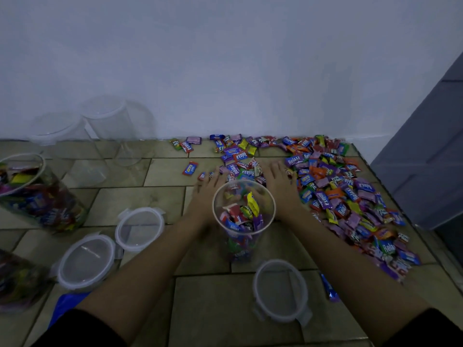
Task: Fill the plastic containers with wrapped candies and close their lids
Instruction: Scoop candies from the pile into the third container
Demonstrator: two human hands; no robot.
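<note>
Reaching past the open container (240, 249) at centre frame, partly filled with wrapped candies (250, 209), we rest our left hand (209, 187) and right hand (279, 186) flat on the near edge of the candy pile (345, 194), which spreads toward the right, fingers straight and gripping nothing. A loose lid (280, 289) lies on the tiled floor (140, 196) just below the container.

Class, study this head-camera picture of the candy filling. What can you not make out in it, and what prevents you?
Head view, left hand: motion blur smears its fingertips, so which candies they touch is unclear.
Head view, right hand: its thumb side lies behind the open container.
Head view, lower-left filled container: cut off by the frame edge, blurred; lid unclear.
Head view, far candy pile: wrapper print too small, dim.
</note>
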